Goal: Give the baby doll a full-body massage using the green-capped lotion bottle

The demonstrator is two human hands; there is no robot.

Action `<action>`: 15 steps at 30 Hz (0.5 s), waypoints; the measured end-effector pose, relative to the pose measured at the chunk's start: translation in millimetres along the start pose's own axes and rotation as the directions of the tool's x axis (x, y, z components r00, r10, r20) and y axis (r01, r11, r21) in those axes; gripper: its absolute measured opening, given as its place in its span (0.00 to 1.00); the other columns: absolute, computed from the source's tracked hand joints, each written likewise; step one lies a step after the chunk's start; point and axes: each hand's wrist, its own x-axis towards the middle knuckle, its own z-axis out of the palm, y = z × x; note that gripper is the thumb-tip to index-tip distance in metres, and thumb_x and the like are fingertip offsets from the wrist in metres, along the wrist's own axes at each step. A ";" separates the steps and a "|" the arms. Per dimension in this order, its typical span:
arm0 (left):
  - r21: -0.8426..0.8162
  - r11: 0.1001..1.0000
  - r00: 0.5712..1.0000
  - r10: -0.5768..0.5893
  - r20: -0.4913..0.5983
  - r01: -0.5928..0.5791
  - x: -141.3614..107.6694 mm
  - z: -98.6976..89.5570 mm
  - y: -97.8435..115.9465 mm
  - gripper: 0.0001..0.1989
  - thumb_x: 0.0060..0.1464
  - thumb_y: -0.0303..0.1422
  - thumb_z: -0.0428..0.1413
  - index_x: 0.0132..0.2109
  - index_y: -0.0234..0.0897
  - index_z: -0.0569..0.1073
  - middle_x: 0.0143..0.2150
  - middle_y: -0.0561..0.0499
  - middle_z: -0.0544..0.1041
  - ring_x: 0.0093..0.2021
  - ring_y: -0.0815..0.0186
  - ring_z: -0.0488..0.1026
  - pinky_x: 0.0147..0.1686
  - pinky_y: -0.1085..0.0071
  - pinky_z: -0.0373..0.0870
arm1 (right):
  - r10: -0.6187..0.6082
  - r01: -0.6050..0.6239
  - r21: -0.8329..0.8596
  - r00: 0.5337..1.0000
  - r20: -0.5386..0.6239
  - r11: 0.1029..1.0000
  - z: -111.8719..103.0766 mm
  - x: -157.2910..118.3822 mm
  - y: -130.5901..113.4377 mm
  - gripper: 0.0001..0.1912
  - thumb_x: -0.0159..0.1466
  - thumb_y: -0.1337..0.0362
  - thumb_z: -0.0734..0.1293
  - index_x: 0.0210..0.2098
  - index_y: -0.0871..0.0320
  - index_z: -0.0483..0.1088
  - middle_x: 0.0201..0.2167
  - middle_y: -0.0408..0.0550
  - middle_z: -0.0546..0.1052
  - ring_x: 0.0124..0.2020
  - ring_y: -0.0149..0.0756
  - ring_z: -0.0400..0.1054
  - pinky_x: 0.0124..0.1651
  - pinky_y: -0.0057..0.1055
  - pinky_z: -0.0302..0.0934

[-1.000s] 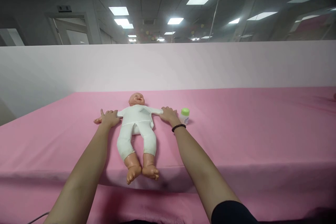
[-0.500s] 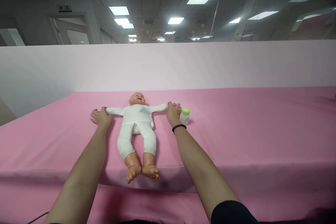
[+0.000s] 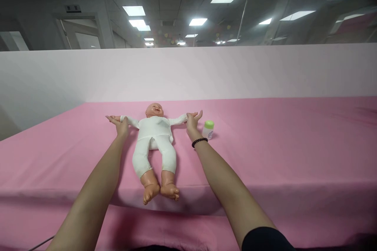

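A baby doll [image 3: 154, 128] in a white fabric suit lies face up on the pink-covered table, its arms stretched out sideways and its bare feet toward me. My left hand [image 3: 120, 124] holds the doll's arm on the left near the wrist, fingers extended under the doll's small hand and thumb by the sleeve. On the other side, my right hand [image 3: 193, 124] holds the opposite arm at the wrist, with some fingers pointing up and outward. A black beaded bracelet [image 3: 199, 142] circles my right wrist. Just right of that hand stands a small white jar with a green lid [image 3: 208, 130].
The pink cloth [image 3: 279, 141] covers the table and hangs over its front edge. Behind the table rises a low white wall [image 3: 188, 72] with a glass pane [image 3: 176, 8] above it. A thin cable [image 3: 43, 243] shows at bottom left.
Both hands have turned from lying over the doll's hands to palms more upward, with fingers under or beside them. The doll's hands now show more. The jar stays put.
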 end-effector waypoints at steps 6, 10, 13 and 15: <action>-0.082 0.984 0.986 0.162 0.040 -0.159 -10.8 7.1 16.1 0.58 0.63 0.34 0.57 0.73 0.47 0.14 0.80 0.38 0.46 0.72 0.63 0.65 0.69 0.62 0.67 | -0.003 0.003 0.029 1.000 -0.001 1.000 14.9 -22.3 -17.3 0.28 0.72 0.56 0.66 0.67 0.62 0.62 0.60 0.57 0.69 0.57 0.38 0.70 0.62 0.41 0.69; -0.070 0.971 0.955 0.238 0.175 -0.229 -15.6 14.2 18.4 0.51 0.61 0.37 0.59 0.78 0.39 0.35 0.69 0.35 0.69 0.61 0.57 0.76 0.63 0.59 0.73 | -0.184 0.187 0.003 0.960 0.210 0.982 22.4 -42.2 -28.2 0.24 0.69 0.57 0.67 0.60 0.63 0.67 0.53 0.54 0.76 0.52 0.35 0.73 0.59 0.36 0.69; -0.038 0.944 0.877 0.320 0.358 -0.329 -22.8 17.3 18.0 0.29 0.56 0.35 0.61 0.64 0.34 0.72 0.59 0.40 0.79 0.61 0.53 0.76 0.65 0.58 0.71 | -0.379 0.410 0.030 0.810 0.448 0.912 22.4 -55.8 -33.9 0.25 0.66 0.61 0.67 0.61 0.58 0.69 0.57 0.50 0.75 0.57 0.34 0.71 0.64 0.32 0.66; -0.027 0.921 0.799 0.351 0.489 -0.389 -26.8 18.2 17.8 0.22 0.51 0.32 0.61 0.54 0.36 0.80 0.56 0.44 0.81 0.60 0.52 0.76 0.66 0.57 0.70 | -0.472 0.548 0.071 0.641 0.605 0.834 21.1 -60.6 -35.7 0.25 0.62 0.67 0.67 0.59 0.55 0.72 0.60 0.47 0.74 0.63 0.34 0.68 0.70 0.32 0.60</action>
